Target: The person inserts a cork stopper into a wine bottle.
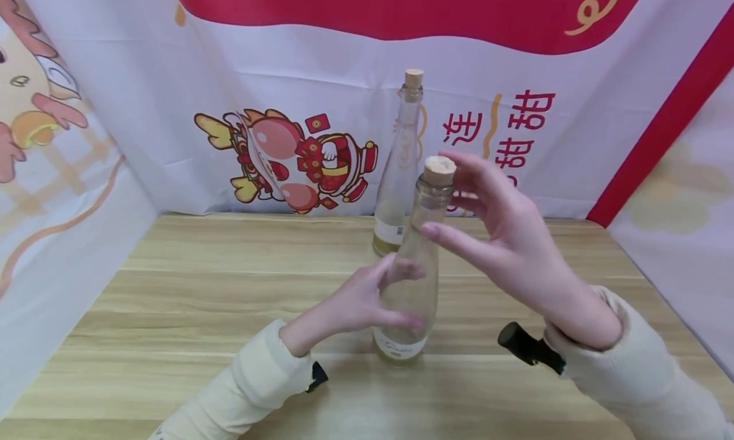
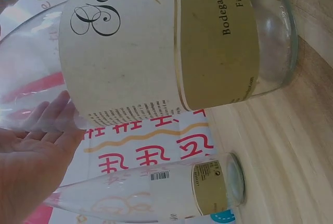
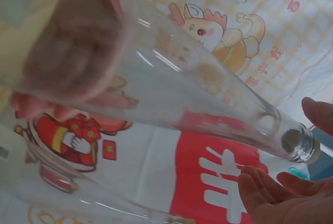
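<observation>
A clear glass bottle [image 1: 423, 252] with a cork [image 1: 439, 170] in its mouth stands on the wooden table. My left hand [image 1: 352, 303] holds its body, thumb on the near side and fingers round the far side. Its cream and gold label [image 2: 125, 52] faces the left wrist camera. Beside the neck, my right hand [image 1: 510, 236] has thumb and fingers spread apart; the right wrist view shows a gap between that hand and the bottle's mouth [image 3: 302, 143]. Behind stands a second corked bottle [image 1: 395, 191], touched by neither hand.
The wooden table [image 1: 229, 287] meets a white printed cloth [image 1: 275, 64] at its back edge. More printed cloth [image 1: 51, 128] hangs at the left side, and a red stripe [image 1: 665, 102] runs down the cloth at right. Black straps [image 1: 524, 344] sit at both wrists.
</observation>
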